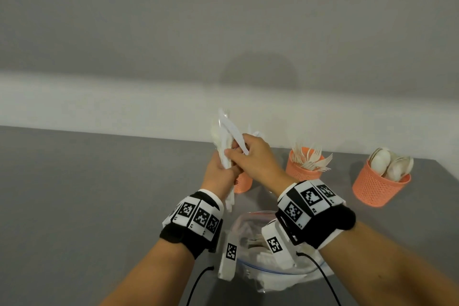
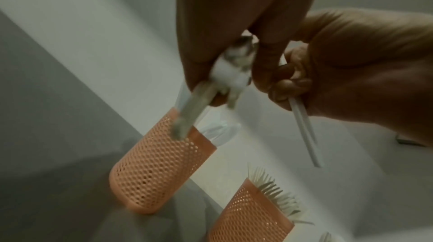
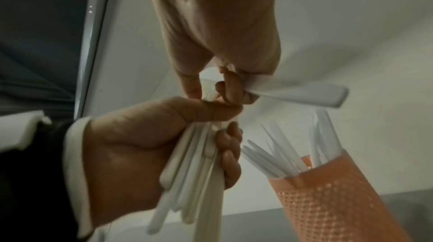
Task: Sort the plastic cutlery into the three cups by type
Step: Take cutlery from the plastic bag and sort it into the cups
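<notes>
My left hand (image 1: 221, 164) grips a bundle of white plastic cutlery (image 1: 223, 131) upright above the grey table; its handles (image 3: 187, 172) hang below the fist. My right hand (image 1: 242, 153) pinches one white knife (image 1: 236, 138) at the bundle, and that knife's handle (image 3: 304, 94) sticks out sideways. Three orange mesh cups stand behind. The knife cup (image 1: 242, 184) is mostly hidden behind my hands, with knives (image 3: 281, 155) in it. The fork cup (image 1: 304, 169) stands in the middle. The spoon cup (image 1: 380, 189) is at the right.
A clear zip bag (image 1: 270, 263) holding more white cutlery lies on the table (image 1: 99, 194) under my wrists. A pale wall (image 1: 124, 97) runs just behind the cups. Cables (image 1: 196, 283) trail from both wrist bands.
</notes>
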Tool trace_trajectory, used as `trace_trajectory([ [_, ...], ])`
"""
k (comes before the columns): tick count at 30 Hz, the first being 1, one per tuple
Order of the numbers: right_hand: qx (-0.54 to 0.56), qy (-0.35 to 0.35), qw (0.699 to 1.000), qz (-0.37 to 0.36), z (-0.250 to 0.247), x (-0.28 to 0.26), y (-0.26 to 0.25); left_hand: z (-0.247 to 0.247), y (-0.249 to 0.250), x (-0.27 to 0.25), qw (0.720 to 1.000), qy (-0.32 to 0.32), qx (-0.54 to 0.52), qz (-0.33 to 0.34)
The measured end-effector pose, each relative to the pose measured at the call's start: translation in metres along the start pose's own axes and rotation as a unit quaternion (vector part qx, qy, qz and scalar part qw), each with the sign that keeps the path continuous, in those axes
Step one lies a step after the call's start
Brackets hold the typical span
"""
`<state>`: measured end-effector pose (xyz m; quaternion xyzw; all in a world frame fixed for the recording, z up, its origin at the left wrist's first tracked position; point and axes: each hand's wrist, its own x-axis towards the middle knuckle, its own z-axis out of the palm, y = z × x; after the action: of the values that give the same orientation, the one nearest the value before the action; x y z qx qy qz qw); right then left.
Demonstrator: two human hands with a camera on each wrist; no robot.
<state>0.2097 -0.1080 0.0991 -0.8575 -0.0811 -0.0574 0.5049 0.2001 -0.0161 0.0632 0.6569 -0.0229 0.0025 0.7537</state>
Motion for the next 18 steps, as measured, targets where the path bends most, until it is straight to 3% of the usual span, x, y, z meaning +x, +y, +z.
trace_trajectory([
  [5,0.101,-0.053,0.992,0.057,-0.010,-0.004,-0.001,-0.007,-0.006,-0.002,0.997,-0.047,-0.064,-0.010],
  [8,0.153,-0.051,0.980,0.114,-0.010,-0.001,0.003,-0.009,-0.004,-0.006,0.992,-0.079,-0.098,-0.026],
  [11,0.173,-0.036,0.974,0.142,-0.010,0.002,0.006,-0.009,-0.003,-0.005,0.993,-0.047,-0.092,-0.065],
  [13,0.165,-0.041,0.976,0.135,-0.009,0.000,0.008,-0.010,-0.004,-0.002,0.992,-0.026,-0.092,-0.085],
  [18,0.011,-0.030,0.997,0.072,-0.004,-0.002,0.013,-0.010,0.004,-0.005,0.984,-0.023,-0.150,-0.093],
])
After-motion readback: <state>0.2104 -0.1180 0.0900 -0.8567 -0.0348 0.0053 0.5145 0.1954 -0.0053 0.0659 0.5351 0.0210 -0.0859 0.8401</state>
